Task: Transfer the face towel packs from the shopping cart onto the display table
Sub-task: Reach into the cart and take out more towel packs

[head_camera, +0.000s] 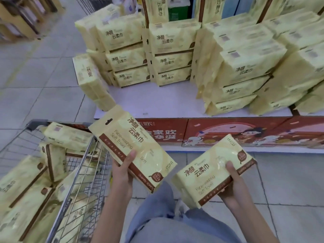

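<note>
- Mid-transfer: carries two packs, held clear of the cart (pixel 82 174) and not yet over the desk (pixel 157 102).
- Grips the first pack (pixel 129 142) in the left hand (pixel 122 171), fingers curled round its lower end and thumb on the printed face. Holds it tilted, hang-hole end toward the front-left corner of the desk.
- Grips the second pack (pixel 208 176) in the right hand (pixel 231 183), thumb on top and fingers underneath at its right edge. Holds it low in front of the desk, below the red front panel (pixel 228 132), apart from the first pack.
- Leaves a heap of packs (pixel 22 186) in the cart, just left of the desk's front, so probably well short of finished.
- On the desk: tall stacks (pixel 171 55) at the back and right, a leaning bundle (pixel 89 79) at the left edge, and a bare white strip at the front middle.
- Next, most likely: reach forward over the front edge of the desk and set both packs down flat on the bare strip or on a stack, printed side forward to match.
- Calls for level, squared placement, given the soft glossy wrap and some risk of sliding or of nudging the leaning bundle.
</note>
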The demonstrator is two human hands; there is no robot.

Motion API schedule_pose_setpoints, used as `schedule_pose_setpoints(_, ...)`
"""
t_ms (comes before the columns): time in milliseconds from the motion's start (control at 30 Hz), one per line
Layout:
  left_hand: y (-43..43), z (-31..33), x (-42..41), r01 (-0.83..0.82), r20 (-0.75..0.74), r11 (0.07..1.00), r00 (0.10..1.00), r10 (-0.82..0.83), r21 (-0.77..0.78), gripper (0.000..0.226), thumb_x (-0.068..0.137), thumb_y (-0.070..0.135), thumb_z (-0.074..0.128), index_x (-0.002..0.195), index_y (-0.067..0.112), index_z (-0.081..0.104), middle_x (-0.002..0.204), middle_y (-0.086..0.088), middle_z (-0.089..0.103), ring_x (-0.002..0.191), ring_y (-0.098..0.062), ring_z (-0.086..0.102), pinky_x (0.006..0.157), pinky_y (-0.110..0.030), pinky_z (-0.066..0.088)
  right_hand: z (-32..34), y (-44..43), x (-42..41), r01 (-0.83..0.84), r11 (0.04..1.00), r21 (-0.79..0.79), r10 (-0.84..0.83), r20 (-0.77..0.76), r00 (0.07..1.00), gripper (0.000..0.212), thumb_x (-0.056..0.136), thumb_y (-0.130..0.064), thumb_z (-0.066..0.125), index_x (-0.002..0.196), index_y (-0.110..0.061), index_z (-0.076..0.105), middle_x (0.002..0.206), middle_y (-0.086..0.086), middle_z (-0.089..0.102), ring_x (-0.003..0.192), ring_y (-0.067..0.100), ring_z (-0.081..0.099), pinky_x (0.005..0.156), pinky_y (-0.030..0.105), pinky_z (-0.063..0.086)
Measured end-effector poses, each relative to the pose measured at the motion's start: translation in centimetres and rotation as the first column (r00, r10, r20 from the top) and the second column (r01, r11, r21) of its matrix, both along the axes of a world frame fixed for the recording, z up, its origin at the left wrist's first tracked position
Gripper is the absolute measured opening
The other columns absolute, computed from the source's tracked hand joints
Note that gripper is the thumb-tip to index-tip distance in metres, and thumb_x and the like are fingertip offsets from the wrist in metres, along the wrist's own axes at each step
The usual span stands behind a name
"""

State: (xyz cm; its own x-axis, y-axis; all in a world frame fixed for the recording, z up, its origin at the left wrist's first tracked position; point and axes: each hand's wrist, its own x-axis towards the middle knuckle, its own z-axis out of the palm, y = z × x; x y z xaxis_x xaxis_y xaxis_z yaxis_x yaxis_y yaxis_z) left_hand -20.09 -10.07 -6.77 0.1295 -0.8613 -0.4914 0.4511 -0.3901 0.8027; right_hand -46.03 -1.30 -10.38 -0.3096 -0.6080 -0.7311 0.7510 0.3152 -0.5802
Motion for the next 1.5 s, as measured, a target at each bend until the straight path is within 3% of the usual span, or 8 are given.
schedule_pose_setpoints(333,-10.1,-1.8,0.1,-0.122,0.026,0.992,0.992,0.121,0.029,0.07,0.068,0.02,0.07,0.134,0.021,0.048,0.124,-0.003,0.065,0.111,-0.025,0.062,0.083,-0.042,0.052,-1.7,-12.4,0.6,-0.09,0.994,0.055,0.087,0.058,0.995,0.054,0.069,-0.035,0.067,0.118,-0.013,0.059,0.111,0.013,0.069,0.1,0.03,0.064,0.084,0.05,0.05)
schedule_pose_setpoints(433,-14.9,-1.9,0.0,-0.117,0.048,0.992,0.992,0.115,0.045,0.067,0.066,0.023,0.072,0.129,0.026,0.05,0.12,-0.001,0.067,0.106,-0.022,0.065,0.072,-0.034,0.052,-2.5,-16.7,0.7,-0.073,0.994,0.076,0.067,0.078,0.995,0.063,0.068,-0.037,0.067,0.125,-0.013,0.056,0.118,0.013,0.066,0.109,0.03,0.061,0.098,0.055,0.042)
schedule_pose_setpoints(600,-21.9,-1.7,0.3,-0.104,0.038,0.994,0.994,0.103,0.023,0.061,0.065,0.021,0.073,0.124,0.023,0.054,0.117,0.001,0.069,0.107,-0.02,0.066,0.084,-0.035,0.053,-3.3,-23.9,1.6,-0.049,0.996,0.079,0.037,0.142,0.989,0.059,0.072,-0.038,0.065,0.125,-0.014,0.057,0.121,0.012,0.065,0.114,0.031,0.058,0.102,0.054,0.04)
schedule_pose_setpoints(800,-28.0,-1.7,0.6,-0.019,0.083,1.0,0.996,0.017,0.014,0.081,0.065,0.022,0.078,0.138,0.021,0.043,0.128,0.001,0.063,0.113,-0.018,0.062,0.09,-0.038,0.05,-4.5,-31.4,2.5,0.023,0.995,0.095,-0.038,0.157,0.987,0.053,0.079,-0.04,0.063,0.126,-0.016,0.056,0.107,0.003,0.071,0.096,0.02,0.067,0.062,0.029,0.053)
schedule_pose_setpoints(1133,-31.0,-2.6,-1.3,-0.054,0.085,0.993,0.995,0.045,0.101,0.07,0.065,0.02,0.072,0.131,0.015,0.05,0.124,-0.005,0.065,0.114,-0.025,0.061,0.1,-0.048,0.046,-6.5,-36.9,2.5,0.009,0.962,0.274,-0.053,0.152,0.987,0.05,0.081,-0.034,0.07,0.123,-0.01,0.056,0.115,0.012,0.066,0.101,0.027,0.062,0.081,0.042,0.052)
schedule_pose_setpoints(1267,-31.2,-2.9,-2.1,-0.041,0.066,0.992,0.997,0.033,0.122,0.077,0.063,0.021,0.073,0.135,0.015,0.047,0.127,-0.005,0.063,0.117,-0.025,0.059,0.1,-0.045,0.046,-6.0,-36.7,1.0,0.078,0.902,0.424,-0.002,-0.178,0.984,0.048,0.067,-0.024,0.084,0.102,-0.011,0.054,0.092,0.005,0.062,0.067,0.016,0.053,0.058,0.027,0.044)
schedule_pose_setpoints(1400,-31.4,-3.0,-2.9,-0.013,0.075,0.992,0.997,0.003,0.129,0.079,0.063,0.023,0.074,0.136,0.015,0.045,0.128,-0.006,0.062,0.117,-0.024,0.059,0.104,-0.048,0.043,-5.6,-36.8,0.3,0.016,0.923,0.386,0.29,-0.72,0.63,0.096,0.053,-0.021,0.091,0.131,-0.004,0.037,0.129,0.013,0.052,0.117,0.025,0.049,0.095,0.035,0.043)
schedule_pose_setpoints(1500,-31.6,-3.1,-3.1,-0.01,0.068,0.992,0.998,0.002,0.128,0.08,0.063,0.024,0.074,0.137,0.015,0.044,0.129,-0.005,0.062,0.118,-0.024,0.059,0.103,-0.046,0.044,-4.9,-38.4,0.5,-0.291,0.795,0.533,0.594,-0.782,0.189,0.111,0.052,-0.04,0.09,0.142,-0.014,0.031,0.145,0.011,0.034,0.136,0.027,0.025,0.108,0.042,0.028)
